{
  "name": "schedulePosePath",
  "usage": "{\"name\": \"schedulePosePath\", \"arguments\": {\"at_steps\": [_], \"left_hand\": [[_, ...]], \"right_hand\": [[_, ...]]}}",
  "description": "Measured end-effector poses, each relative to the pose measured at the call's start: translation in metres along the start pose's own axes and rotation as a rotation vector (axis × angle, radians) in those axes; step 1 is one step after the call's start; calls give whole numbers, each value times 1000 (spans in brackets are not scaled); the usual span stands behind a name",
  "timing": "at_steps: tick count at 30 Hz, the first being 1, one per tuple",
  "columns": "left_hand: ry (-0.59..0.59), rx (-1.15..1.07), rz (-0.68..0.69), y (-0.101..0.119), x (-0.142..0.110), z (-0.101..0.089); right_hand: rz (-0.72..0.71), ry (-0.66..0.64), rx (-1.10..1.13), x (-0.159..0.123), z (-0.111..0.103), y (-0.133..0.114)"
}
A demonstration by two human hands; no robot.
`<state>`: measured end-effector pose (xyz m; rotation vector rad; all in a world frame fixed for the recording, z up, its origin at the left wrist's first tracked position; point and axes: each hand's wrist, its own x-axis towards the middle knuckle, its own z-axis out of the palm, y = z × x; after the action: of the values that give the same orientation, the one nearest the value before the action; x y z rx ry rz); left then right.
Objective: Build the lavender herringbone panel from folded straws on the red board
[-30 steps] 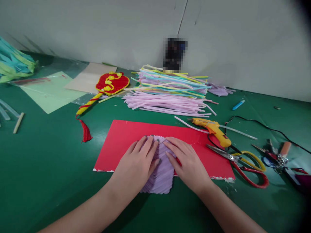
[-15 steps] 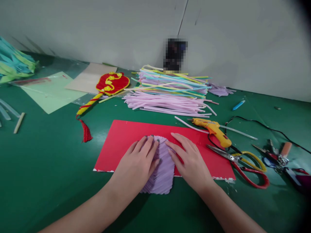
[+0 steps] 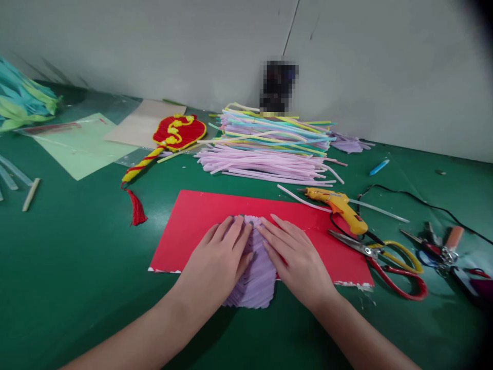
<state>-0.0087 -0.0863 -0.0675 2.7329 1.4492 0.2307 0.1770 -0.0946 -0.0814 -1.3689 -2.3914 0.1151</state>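
A flat lilac panel (image 3: 257, 277) made of pipe cleaners laid side by side lies on a red card sheet (image 3: 192, 226) on the green table. My left hand (image 3: 219, 259) rests flat on the panel's left half, fingers stretched out. My right hand (image 3: 295, 254) lies flat on its right edge and the red sheet, fingers out and pressed against the panel. Neither hand holds anything.
A big pile of lilac, blue and yellow pipe cleaners (image 3: 269, 149) sits behind the sheet. A yellow glue gun (image 3: 341, 205), red and yellow scissors (image 3: 389, 259) and pliers (image 3: 439, 246) lie to the right. A red and yellow fan with tassel (image 3: 169, 139) lies at left.
My right hand shifted a little right off the panel, then came back left against its edge. My left hand has stayed put.
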Motion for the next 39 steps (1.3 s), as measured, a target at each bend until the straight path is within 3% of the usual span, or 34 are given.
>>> {"name": "schedulePosePath", "arguments": {"at_steps": [23,39], "left_hand": [[14,11,-5,1,-1,0],[-8,4,-8,0,0,1]], "right_hand": [[155,-129,-64,7,1,-4],[153,-150,-85,7,2,-4]]}}
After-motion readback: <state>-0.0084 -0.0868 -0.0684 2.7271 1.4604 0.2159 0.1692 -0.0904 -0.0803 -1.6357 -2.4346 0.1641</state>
